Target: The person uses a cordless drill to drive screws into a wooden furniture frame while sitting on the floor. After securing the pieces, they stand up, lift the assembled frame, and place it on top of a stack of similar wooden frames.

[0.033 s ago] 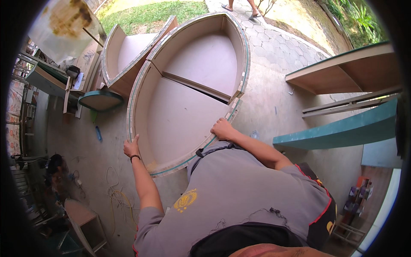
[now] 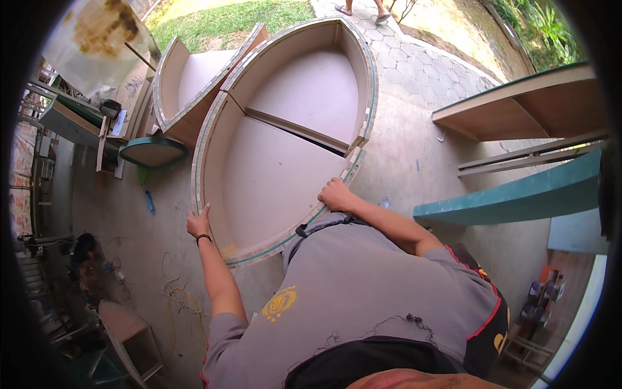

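Note:
In front of me is the near half of a leaf-shaped wooden cabinet [image 2: 269, 185], an open box with curved walls, a pale bottom panel and a teal stripe along its rim. My left hand [image 2: 199, 222] grips its left wall, thumb up along the inner side. On the right, my right hand [image 2: 334, 194] is closed over the curved rim near my waist. The far half of the cabinet [image 2: 311, 84] meets the near half along a cross board, with a dark narrow gap showing between them. The undersides of my fingers are partly hidden.
Another curved wooden box [image 2: 194, 84] stands against the left side. A teal-edged panel [image 2: 152, 150], a blue bottle [image 2: 149, 202] and coiled cable [image 2: 181, 301] lie left. Wooden shelving [image 2: 525, 107] and a long teal board [image 2: 512, 191] stand right. A person's feet [image 2: 382, 15] show on far paving.
My hands and the cabinet look almost unmoved. At the far edge, the other person's sandalled foot has shifted slightly up and left.

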`<action>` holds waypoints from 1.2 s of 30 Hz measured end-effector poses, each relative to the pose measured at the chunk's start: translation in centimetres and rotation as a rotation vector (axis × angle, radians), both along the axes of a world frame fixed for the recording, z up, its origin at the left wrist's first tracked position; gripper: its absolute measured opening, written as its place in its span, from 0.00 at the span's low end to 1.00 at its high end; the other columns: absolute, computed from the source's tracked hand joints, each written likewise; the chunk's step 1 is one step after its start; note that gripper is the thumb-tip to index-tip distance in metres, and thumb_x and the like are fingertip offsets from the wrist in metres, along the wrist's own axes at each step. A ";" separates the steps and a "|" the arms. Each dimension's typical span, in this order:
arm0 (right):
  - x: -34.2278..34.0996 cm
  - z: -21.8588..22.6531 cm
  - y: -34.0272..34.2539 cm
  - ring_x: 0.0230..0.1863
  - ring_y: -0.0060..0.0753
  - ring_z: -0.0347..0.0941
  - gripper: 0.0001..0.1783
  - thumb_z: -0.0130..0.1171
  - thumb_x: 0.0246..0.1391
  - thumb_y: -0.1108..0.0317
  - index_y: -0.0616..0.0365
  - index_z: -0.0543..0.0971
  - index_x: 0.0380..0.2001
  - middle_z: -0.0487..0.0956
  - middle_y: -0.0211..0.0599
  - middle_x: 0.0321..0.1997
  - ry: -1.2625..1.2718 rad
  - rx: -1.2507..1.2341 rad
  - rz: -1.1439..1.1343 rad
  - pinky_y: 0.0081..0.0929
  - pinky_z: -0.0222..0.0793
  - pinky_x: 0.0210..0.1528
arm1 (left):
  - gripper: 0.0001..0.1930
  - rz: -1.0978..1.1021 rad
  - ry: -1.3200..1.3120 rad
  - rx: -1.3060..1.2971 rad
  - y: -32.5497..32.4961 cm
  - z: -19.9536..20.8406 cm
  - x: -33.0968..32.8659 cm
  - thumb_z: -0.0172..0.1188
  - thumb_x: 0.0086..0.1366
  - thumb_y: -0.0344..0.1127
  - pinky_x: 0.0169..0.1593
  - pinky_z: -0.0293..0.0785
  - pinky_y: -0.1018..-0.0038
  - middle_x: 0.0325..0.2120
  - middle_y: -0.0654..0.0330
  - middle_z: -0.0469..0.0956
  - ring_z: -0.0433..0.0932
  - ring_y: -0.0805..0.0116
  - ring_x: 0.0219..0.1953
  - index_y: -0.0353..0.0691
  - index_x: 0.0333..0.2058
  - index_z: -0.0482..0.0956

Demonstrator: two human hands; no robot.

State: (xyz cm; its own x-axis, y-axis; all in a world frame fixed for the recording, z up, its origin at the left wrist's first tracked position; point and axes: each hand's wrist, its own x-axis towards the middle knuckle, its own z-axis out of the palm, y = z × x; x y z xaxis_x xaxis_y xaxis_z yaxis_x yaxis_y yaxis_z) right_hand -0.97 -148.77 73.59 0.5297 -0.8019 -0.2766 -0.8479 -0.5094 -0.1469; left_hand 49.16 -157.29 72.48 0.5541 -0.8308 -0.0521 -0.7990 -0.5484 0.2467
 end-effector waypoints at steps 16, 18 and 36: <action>-2.5 -0.6 -2.2 0.32 0.41 0.83 0.05 0.62 0.45 0.66 0.49 0.86 0.22 0.85 0.38 0.26 -0.042 -0.020 0.097 0.41 0.71 0.32 | 0.45 0.056 -0.015 0.012 1.5 -0.3 -1.7 0.72 0.43 0.74 0.53 0.76 0.53 0.44 0.47 0.84 0.82 0.42 0.47 0.40 0.48 0.83; -2.5 -0.1 -2.4 0.32 0.41 0.83 0.04 0.63 0.44 0.66 0.49 0.86 0.22 0.85 0.38 0.26 -0.055 -0.016 0.092 0.41 0.72 0.33 | 0.44 0.075 -0.012 0.005 1.9 -0.1 -2.1 0.71 0.44 0.74 0.53 0.76 0.53 0.45 0.47 0.84 0.82 0.44 0.48 0.40 0.48 0.83; -4.5 1.8 -1.1 0.49 0.41 0.72 0.21 0.64 0.32 0.70 0.51 0.81 0.37 0.77 0.34 0.38 -0.445 -0.076 0.026 0.38 0.62 0.61 | 0.36 0.277 -0.034 -0.216 23.6 0.5 -8.3 0.63 0.66 0.52 0.65 0.64 0.56 0.60 0.40 0.71 0.68 0.42 0.63 0.33 0.64 0.67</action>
